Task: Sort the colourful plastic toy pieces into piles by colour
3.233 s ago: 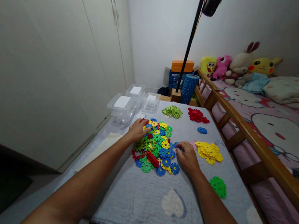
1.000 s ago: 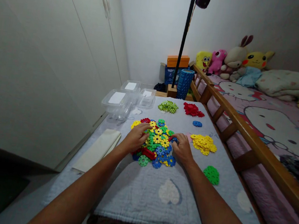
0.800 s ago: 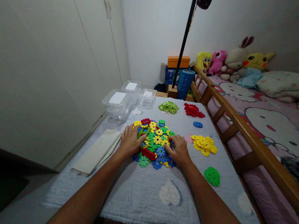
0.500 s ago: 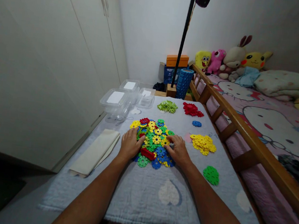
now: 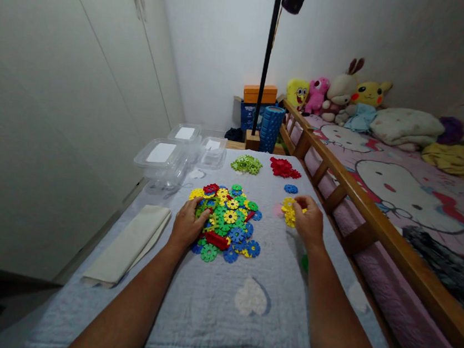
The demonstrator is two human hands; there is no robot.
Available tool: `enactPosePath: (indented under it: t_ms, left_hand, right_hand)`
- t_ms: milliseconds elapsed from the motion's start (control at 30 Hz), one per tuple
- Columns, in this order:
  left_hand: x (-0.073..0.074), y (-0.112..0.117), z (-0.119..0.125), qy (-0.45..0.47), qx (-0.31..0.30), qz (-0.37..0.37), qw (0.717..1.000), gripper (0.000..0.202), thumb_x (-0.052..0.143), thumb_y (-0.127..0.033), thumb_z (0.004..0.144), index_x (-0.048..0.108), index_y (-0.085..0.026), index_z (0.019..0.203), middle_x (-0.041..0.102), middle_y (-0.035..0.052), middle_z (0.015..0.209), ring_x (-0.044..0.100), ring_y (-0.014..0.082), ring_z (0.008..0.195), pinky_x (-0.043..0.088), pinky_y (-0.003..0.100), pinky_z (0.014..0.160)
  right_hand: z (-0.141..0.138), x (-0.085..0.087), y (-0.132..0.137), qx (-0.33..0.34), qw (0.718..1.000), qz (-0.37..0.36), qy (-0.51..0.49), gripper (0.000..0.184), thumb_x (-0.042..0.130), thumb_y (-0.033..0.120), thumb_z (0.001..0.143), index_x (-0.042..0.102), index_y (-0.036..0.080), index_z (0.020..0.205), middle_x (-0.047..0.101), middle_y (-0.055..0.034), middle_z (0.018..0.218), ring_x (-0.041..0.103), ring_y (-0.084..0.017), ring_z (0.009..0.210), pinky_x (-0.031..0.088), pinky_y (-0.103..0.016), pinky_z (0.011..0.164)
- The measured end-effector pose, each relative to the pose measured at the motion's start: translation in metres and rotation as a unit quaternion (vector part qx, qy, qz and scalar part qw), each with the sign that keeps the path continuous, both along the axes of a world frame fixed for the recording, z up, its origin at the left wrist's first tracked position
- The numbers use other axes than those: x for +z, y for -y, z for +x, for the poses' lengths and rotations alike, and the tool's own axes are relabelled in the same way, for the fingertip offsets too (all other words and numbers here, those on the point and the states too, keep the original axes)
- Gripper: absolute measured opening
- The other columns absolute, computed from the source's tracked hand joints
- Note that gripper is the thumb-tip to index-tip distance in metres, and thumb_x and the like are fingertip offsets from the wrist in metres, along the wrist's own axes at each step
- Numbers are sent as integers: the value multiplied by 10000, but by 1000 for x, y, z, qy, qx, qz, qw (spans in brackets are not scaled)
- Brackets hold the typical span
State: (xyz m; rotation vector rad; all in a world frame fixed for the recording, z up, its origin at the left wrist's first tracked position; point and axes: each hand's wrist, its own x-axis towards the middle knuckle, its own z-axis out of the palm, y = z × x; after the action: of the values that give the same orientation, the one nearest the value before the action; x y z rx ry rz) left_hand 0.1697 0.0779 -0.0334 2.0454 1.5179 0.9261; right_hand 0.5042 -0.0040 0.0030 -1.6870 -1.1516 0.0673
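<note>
A mixed heap of flower-shaped plastic discs (image 5: 230, 216) in yellow, green, blue and red lies mid-table. My left hand (image 5: 188, 224) rests on the heap's left edge, thumb and fingers apart, touching light green discs (image 5: 203, 208); it grips nothing that I can see. To the right, my right hand (image 5: 309, 222) pinches a yellow disc (image 5: 288, 203) between thumb and fingers above the yellow pile (image 5: 289, 218), which the hand partly covers. A green pile (image 5: 304, 262) is mostly hidden behind my right forearm. One small blue group (image 5: 291, 188) lies beyond the yellow pile.
Light green (image 5: 247, 164) and red (image 5: 285, 168) piles lie at the far end. Clear plastic boxes (image 5: 160, 160) stand at the back left, a folded cloth (image 5: 128, 246) nearer. A wooden bed rail (image 5: 339, 192) runs along the right side. A black pole (image 5: 265, 60) rises behind.
My right hand has moved from the heap's right side to the yellow pile, now with a yellow disc in its fingers. My left hand stays at the heap. The view has turned slightly right.
</note>
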Motion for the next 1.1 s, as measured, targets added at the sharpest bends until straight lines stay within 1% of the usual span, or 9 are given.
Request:
enactPosePath:
  t_ms: [100, 200, 333, 467, 667, 800, 967, 1033, 1100]
  left_hand:
    - [-1, -2, 0, 0, 1, 1, 1000, 453, 497, -469, 899, 590, -187, 1241, 638, 126, 1274, 582, 283, 1234, 433, 456, 1114]
    - [-3, -4, -1, 3, 3, 5, 1000, 422, 480, -475, 904, 610, -203, 1200, 649, 114, 1259, 588, 273, 1227, 436, 446, 1110]
    - [-4, -4, -1, 0, -3, 8, 1000, 406, 480, -476, 899, 618, -208, 1172, 657, 109, 1241, 589, 272, 1224, 438, 444, 1107]
    - [-4, -4, -1, 2, -1, -4, 1000, 448, 482, -470, 908, 583, -189, 1242, 640, 127, 1284, 576, 281, 1243, 434, 458, 1107]
    - [-5, -4, 0, -3, 2, 1, 1000, 443, 484, -466, 913, 580, -189, 1244, 651, 127, 1266, 591, 283, 1222, 442, 460, 1091]
    - [-5, -5, 0, -4, 4, -1, 1000, 430, 482, -468, 919, 587, -203, 1241, 659, 111, 1257, 597, 271, 1217, 447, 446, 1087]
    - [-5, -4, 1, -7, 7, -3, 1000, 420, 482, -459, 930, 584, -206, 1249, 649, 116, 1286, 587, 278, 1226, 430, 459, 1096]
    - [-5, -4, 2, -6, 10, -4, 1000, 414, 487, -449, 930, 584, -203, 1249, 645, 117, 1292, 586, 278, 1227, 429, 459, 1096]
    - [-6, -3, 2, -4, 12, -2, 1000, 409, 493, -444, 930, 585, -201, 1245, 643, 118, 1294, 584, 277, 1231, 428, 456, 1097]
  right_hand:
    - [34, -8, 0, -88, 994, -4, -69, 194, 555, 331, 743, 636, 190, 850, 681, -58, 805, 613, -212, 755, 482, -327, 722]
    - [55, -20, 0, -131, 987, -18, -92, 219, 575, 336, 702, 643, 178, 837, 676, -64, 787, 611, -213, 723, 483, -326, 686]
    - [64, -28, 1, -158, 983, -40, -82, 245, 571, 332, 678, 664, 172, 839, 660, -53, 731, 598, -211, 672, 466, -317, 635]
    - [65, -29, 2, -170, 980, -85, -56, 255, 563, 314, 659, 680, 177, 839, 630, -31, 651, 571, -204, 601, 440, -316, 601]
    - [65, -32, 3, -151, 983, -105, 5, 231, 509, 280, 669, 684, 184, 786, 705, -83, 755, 620, -233, 711, 482, -348, 710]
    - [65, -34, 3, -138, 984, -112, 24, 238, 506, 268, 689, 704, 189, 796, 729, -90, 795, 637, -242, 758, 496, -365, 771]
    - [50, -24, 2, -128, 984, -103, 67, 260, 490, 247, 734, 718, 183, 840, 734, -112, 886, 634, -257, 845, 485, -399, 856]
    - [35, -18, 0, -95, 988, -77, 94, 252, 496, 256, 769, 715, 175, 862, 730, -128, 933, 632, -268, 894, 473, -415, 889]
    - [14, -14, -1, -25, 991, -50, 120, 221, 522, 270, 803, 709, 180, 877, 727, -126, 954, 629, -270, 925, 462, -418, 908]
